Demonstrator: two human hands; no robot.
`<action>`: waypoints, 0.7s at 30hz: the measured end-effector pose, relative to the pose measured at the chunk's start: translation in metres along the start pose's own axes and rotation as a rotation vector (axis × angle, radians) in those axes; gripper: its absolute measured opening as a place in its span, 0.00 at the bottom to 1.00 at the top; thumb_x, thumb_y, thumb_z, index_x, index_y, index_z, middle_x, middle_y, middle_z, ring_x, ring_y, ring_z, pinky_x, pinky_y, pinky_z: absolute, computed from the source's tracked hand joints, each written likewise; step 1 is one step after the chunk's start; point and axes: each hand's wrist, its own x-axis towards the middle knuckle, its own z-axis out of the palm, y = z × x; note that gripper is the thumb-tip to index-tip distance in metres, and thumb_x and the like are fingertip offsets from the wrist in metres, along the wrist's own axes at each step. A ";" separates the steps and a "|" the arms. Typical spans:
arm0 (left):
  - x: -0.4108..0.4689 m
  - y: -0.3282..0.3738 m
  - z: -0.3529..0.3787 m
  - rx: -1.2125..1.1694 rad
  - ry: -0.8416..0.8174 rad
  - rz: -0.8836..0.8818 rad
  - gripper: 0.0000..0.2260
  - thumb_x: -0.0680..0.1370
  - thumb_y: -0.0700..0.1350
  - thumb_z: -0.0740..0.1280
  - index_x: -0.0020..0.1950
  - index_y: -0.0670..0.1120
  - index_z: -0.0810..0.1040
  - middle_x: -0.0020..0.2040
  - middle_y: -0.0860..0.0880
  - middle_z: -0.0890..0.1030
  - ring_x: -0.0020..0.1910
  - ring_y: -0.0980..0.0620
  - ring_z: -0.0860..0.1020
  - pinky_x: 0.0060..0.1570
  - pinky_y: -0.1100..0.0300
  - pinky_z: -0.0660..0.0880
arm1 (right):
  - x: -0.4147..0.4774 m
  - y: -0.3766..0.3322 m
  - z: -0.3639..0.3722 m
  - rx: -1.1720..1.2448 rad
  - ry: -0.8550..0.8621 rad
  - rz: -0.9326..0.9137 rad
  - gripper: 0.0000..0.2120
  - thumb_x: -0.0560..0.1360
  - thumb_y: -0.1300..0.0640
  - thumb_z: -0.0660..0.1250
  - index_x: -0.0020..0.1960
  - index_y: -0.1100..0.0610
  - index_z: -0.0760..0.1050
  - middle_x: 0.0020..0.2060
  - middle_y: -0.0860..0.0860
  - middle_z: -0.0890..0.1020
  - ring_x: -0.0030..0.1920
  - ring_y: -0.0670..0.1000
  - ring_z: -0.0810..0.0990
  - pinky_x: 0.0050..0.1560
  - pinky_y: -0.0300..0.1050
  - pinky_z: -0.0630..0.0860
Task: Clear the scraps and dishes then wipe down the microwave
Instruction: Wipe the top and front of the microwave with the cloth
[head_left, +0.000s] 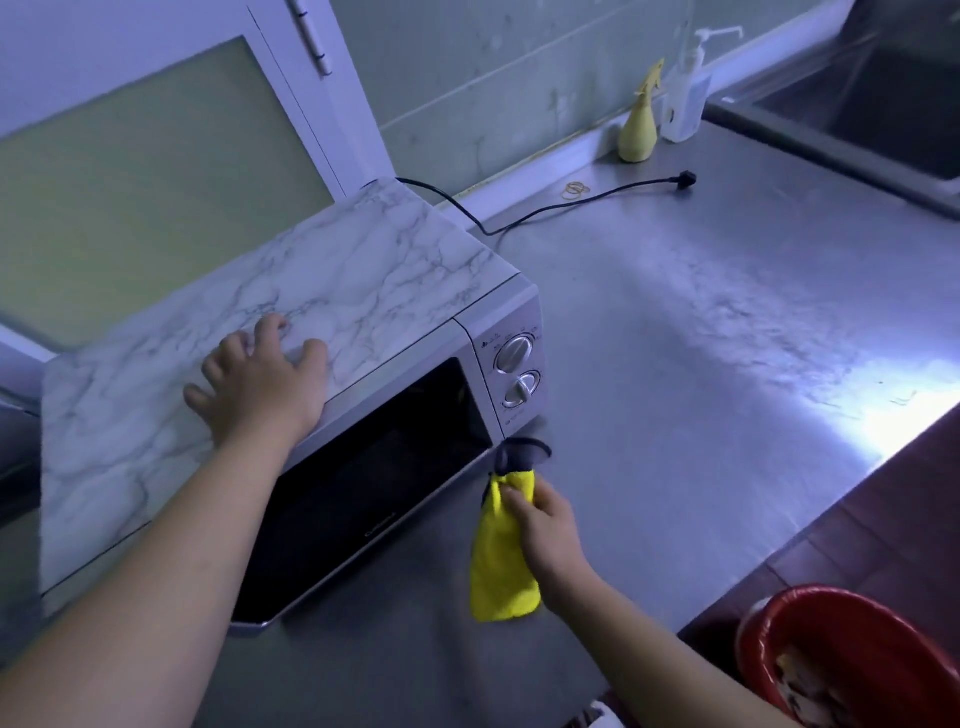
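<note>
Beside microwave (332, 291), right hand (546, 526) half-covering yellow cloth (500, 574), bucket (831, 621) cropped

The microwave (395, 410) was set at a slant on the steel counter (701, 312), its body silver, its top covered in a white marble pattern, its dark glass door closed, and two round dials stacked on the panel at its right. Its black cord (545, 208) was laid loose across the counter behind it, the plug unconnected. A yellow cloth (501, 551) with a dark grey upper end was held pinched in the right hand (545, 525), hung lengthwise just beside the microwave's lower front corner.
</note>
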 end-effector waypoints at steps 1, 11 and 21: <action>0.000 0.000 0.000 0.000 0.000 0.002 0.23 0.77 0.59 0.53 0.72 0.58 0.64 0.74 0.45 0.64 0.73 0.43 0.60 0.70 0.40 0.54 | 0.002 -0.008 -0.011 0.013 0.093 -0.035 0.06 0.79 0.59 0.65 0.48 0.61 0.76 0.37 0.51 0.79 0.40 0.49 0.76 0.43 0.45 0.76; 0.001 -0.003 0.003 0.008 0.014 0.016 0.22 0.77 0.60 0.52 0.71 0.58 0.64 0.74 0.45 0.64 0.72 0.43 0.59 0.69 0.40 0.54 | 0.052 -0.102 0.000 0.033 0.197 -0.499 0.13 0.72 0.59 0.59 0.52 0.51 0.79 0.36 0.49 0.78 0.38 0.50 0.73 0.39 0.46 0.74; 0.004 -0.002 0.007 0.023 0.027 0.007 0.22 0.78 0.60 0.53 0.71 0.59 0.64 0.73 0.46 0.63 0.73 0.44 0.59 0.69 0.41 0.54 | 0.044 -0.039 0.056 -0.029 0.309 -0.609 0.16 0.71 0.63 0.55 0.53 0.52 0.75 0.63 0.49 0.75 0.70 0.59 0.69 0.66 0.46 0.69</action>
